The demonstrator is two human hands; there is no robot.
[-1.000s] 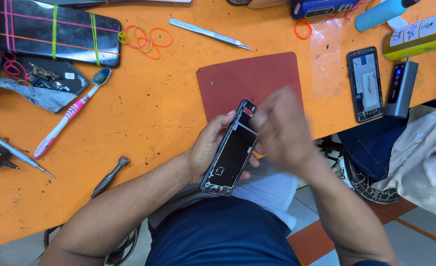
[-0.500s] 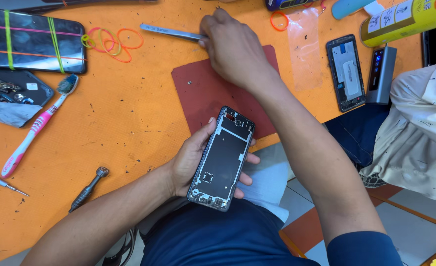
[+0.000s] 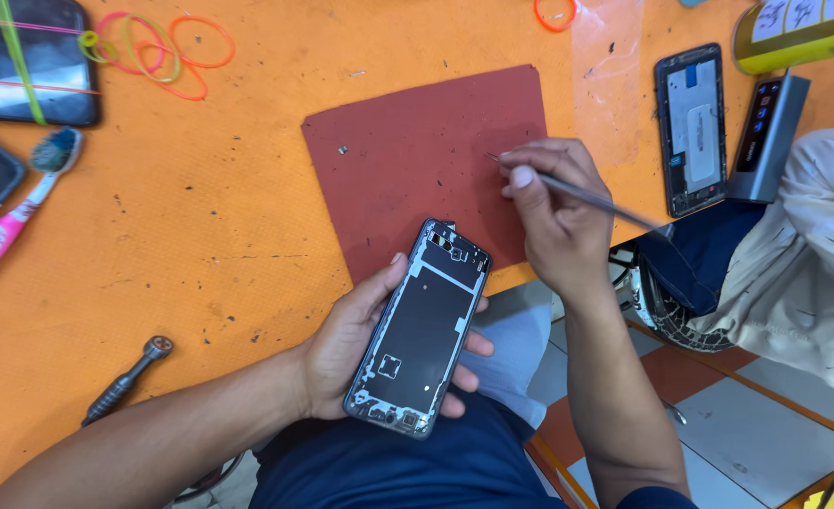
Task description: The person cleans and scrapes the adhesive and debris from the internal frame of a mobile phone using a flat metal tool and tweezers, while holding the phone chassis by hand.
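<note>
Left hand (image 3: 351,344) palm-up under phone frame (image 3: 420,330), right hand (image 3: 553,212) pinching tweezers (image 3: 577,191)

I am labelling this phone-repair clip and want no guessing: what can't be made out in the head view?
- Tweezers: the pinched middle is covered by the right hand; whether the tip holds anything is too small to tell.
- Phone frame: its underside is hidden by the left hand.
- Toothbrush: handle cut off by the left edge.
- Yellow can: cut off by the top edge.
</note>
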